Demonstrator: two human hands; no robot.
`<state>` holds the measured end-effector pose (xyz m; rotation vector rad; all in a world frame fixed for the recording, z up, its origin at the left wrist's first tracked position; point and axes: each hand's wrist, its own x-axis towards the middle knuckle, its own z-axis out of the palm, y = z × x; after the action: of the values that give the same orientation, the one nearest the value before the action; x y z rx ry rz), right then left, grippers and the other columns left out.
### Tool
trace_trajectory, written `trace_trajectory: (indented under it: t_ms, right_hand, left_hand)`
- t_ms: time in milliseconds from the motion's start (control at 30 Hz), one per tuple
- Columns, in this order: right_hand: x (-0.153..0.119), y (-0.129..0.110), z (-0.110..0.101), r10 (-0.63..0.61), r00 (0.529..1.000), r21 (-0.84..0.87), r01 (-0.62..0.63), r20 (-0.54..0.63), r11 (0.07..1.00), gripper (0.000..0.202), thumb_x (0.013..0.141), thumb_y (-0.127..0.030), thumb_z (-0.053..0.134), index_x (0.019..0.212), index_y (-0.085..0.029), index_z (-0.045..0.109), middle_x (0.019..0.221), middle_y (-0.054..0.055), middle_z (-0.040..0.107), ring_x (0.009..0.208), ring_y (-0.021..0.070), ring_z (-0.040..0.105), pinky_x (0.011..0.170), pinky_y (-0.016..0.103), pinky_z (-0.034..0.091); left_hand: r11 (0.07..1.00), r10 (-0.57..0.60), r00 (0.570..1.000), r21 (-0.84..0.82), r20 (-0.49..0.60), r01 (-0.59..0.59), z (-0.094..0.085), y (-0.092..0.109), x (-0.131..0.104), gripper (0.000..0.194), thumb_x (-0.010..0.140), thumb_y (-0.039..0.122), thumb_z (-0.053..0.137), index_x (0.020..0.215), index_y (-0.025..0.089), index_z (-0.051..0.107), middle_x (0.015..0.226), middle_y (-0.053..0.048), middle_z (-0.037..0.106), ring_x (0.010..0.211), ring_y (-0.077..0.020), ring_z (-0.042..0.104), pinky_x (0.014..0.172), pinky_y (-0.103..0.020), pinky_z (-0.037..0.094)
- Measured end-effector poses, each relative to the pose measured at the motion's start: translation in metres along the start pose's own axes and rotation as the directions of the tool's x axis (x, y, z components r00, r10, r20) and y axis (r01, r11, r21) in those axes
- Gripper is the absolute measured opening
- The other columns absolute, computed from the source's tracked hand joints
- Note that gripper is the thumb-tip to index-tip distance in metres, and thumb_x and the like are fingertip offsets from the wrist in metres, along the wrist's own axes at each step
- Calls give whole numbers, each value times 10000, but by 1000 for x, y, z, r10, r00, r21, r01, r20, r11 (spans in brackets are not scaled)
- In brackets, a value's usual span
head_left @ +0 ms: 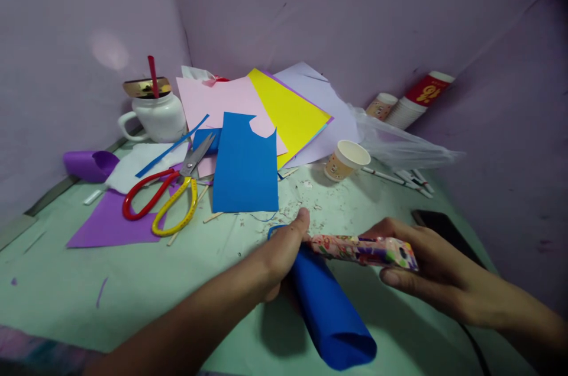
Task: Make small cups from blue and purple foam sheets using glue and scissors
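Note:
A rolled blue paper tube (331,305) lies at the front centre, its open end toward the lower right. My left hand (286,249) grips the tube's far end, thumb pointing up. From the right, my right hand (412,252) holds a colourful patterned tool (364,250), perhaps a stapler, between thumb and fingers. The tool's left tip reaches the tube beside my left hand; whether it clamps the paper cannot be made out. Behind the tube, a flat blue sheet (246,175) with a curved cut-out lies beside open scissors (189,169) with red and yellow handles.
Pink, yellow and lilac sheets (293,116) lie toward the wall. A white mug (160,116) stands back left, a paper cup (346,160) right of centre. Stacked cups (412,104), a clear plastic bag (399,142) and a dark phone (446,234) are at the right. Purple paper (115,222) lies left.

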<state>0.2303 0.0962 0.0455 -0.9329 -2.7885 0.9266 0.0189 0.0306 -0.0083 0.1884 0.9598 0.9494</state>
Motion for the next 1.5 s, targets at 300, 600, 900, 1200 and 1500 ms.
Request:
trace_trajectory:
  t_ms: [300, 600, 900, 1200, 1500]
  right_hand:
    - [-4, 3, 0, 1, 999, 29, 0, -49, 1000, 174, 858, -406, 549, 934, -251, 573, 657, -2, 572, 567, 170, 536, 503, 261, 415]
    - [-12, 10, 6, 27, 1000, 23, -27, -14, 999, 240, 890, -430, 509, 977, -211, 554, 669, -1, 558, 583, 148, 514, 526, 244, 396]
    - [-14, 11, 8, 10, 999, 80, -6, -46, 997, 229, 882, -430, 521, 928, -207, 540, 675, -3, 565, 587, 143, 503, 518, 239, 376]
    - [-16, 8, 4, 51, 997, 165, -41, -54, 985, 234, 857, -433, 547, 848, -200, 531, 643, -20, 507, 578, 132, 478, 513, 234, 358]
    - [-7, 44, 13, 604, 768, 851, -158, -213, 501, 368, 679, -480, 733, 836, -173, 603, 546, -37, 517, 405, 71, 403, 351, 188, 284]
  left_hand:
    - [977, -128, 985, 156, -116, 145, 8, 10, -5, 526, 839, 620, 438, 805, 146, 662, 630, -57, 620, 614, -186, 534, 682, -307, 400]
    - [976, -117, 986, 169, -122, 137, 10, 11, -5, 546, 893, 574, 380, 691, 137, 637, 520, -31, 590, 504, -128, 503, 570, -237, 400]
    - [973, -127, 980, 171, -153, 153, 10, 11, -4, 478, 872, 561, 437, 720, 144, 614, 579, -57, 633, 516, -147, 577, 548, -242, 440]
    - [981, -111, 984, 144, -138, 131, 8, 11, -3, 412, 874, 491, 461, 678, 155, 598, 564, -63, 638, 530, -175, 611, 557, -272, 478]
    - [966, -114, 986, 217, -126, 139, 9, 15, -7, 487, 887, 533, 388, 677, 150, 604, 592, -128, 686, 542, -177, 617, 538, -254, 460]
